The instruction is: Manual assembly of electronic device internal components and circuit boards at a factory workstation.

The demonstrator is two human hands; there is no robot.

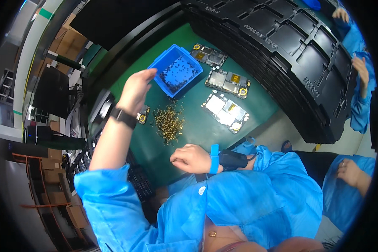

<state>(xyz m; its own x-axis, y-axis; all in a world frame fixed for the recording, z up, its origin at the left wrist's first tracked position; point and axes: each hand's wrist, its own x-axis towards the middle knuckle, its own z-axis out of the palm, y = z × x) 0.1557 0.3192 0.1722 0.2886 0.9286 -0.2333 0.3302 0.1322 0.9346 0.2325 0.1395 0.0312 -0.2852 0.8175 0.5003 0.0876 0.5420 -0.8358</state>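
Grn mat [193, 117]: bin [166, 63] by L fingers [148, 74].

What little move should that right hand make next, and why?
Perhaps ease the right hand toward the pile of small gold-coloured parts: its curled fingers are near that pile, while the left hand is by the blue bin.

The green desk [197, 132] is lit evenly and quite brightly; a darker shade lies inside the blue bin [166, 62]. Near the right edge, the lowest circuit board [224, 110] gives whitish glare. Beyond the left edge, shelves [44, 201] look dim, perhaps slightly blurred. Toward the black round border, straight lines bend strongly.
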